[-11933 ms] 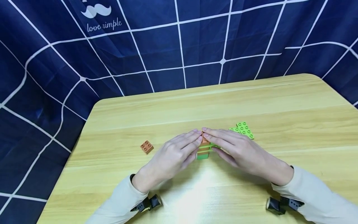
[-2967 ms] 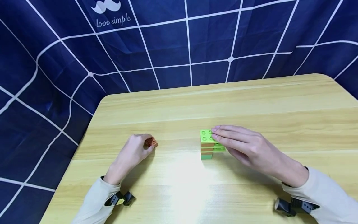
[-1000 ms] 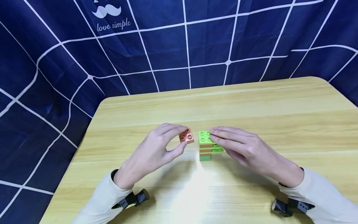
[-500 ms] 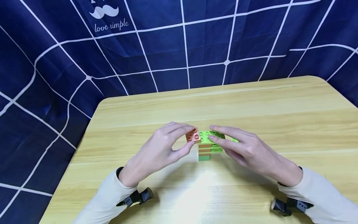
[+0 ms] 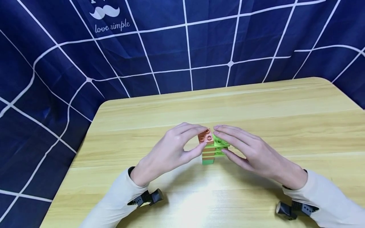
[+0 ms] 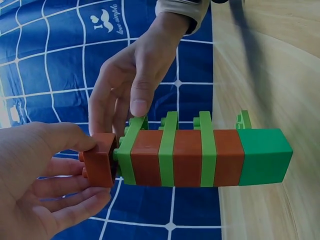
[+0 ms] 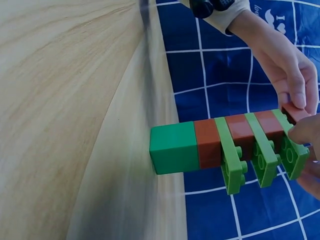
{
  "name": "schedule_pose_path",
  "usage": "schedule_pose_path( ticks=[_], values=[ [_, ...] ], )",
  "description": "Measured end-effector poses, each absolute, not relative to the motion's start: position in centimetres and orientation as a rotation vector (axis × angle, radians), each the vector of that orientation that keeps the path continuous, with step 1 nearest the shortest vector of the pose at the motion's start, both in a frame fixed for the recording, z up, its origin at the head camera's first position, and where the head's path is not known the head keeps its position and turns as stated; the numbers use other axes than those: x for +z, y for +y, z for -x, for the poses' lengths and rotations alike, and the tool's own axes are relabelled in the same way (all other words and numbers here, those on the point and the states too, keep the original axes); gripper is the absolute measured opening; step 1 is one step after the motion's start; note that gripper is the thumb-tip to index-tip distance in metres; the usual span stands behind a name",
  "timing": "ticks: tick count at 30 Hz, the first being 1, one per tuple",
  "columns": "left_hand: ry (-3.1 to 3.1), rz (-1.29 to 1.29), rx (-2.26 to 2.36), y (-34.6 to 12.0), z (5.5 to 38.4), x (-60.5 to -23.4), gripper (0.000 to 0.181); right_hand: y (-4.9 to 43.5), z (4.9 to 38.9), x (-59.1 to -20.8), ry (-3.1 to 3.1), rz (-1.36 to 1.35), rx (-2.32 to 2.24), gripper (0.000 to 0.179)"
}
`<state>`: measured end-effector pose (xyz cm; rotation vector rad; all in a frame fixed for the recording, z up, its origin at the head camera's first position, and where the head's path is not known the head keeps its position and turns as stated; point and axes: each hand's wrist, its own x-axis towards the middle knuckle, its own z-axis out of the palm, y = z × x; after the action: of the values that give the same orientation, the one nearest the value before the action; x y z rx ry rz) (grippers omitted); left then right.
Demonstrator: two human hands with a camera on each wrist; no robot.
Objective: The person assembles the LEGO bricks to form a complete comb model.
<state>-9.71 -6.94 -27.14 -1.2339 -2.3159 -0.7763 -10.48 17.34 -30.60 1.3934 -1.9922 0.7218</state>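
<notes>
My left hand (image 5: 174, 148) pinches a reddish-brown two-by-two toy brick (image 6: 100, 162) between thumb and fingers. It sits right over the studs of a tower's top light green plate (image 6: 129, 159), with a narrow gap showing in the left wrist view. Below, brown bricks (image 6: 187, 160) alternate with light green plates, down to a dark green brick (image 7: 175, 147) standing on the table. These plates jut out to the right. My right hand (image 5: 253, 152) holds the jutting end of the top plate, thumb at the near side and fingers beyond.
The wooden table (image 5: 137, 117) reaches back to a dark blue curtain (image 5: 165, 47) with white lines. Another light green plate (image 6: 243, 120) lies on the table behind the tower, hidden by my right hand in the head view.
My left hand picked up the brown brick from the table's left and carried it rightward over the tower. My right hand's fingers shifted from the top plate's studs to its jutting end.
</notes>
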Motion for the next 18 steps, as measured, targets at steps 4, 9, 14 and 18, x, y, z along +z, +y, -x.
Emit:
schedule_pose_path(
  ticks=[4,9,14,18],
  values=[
    [-2.304,1.260,-0.785,-6.6,9.9,-27.2,0.029,17.2,10.3,-30.5,-1.940,-1.391,0.743,0.039],
    [-2.319,1.265,-0.807,-6.4,10.0,-27.6,0.029,16.9,10.3,-30.3,-1.856,-1.397,0.775,0.035],
    [-2.272,1.205,-0.899,-6.7,9.7,-28.1,0.041,16.7,10.3,-30.4,-1.838,-1.413,0.785,0.034],
    [-2.164,1.209,-0.874,-7.4,9.3,-28.8,0.044,16.7,10.2,-30.4,-1.845,-1.412,0.783,0.034]
  ],
)
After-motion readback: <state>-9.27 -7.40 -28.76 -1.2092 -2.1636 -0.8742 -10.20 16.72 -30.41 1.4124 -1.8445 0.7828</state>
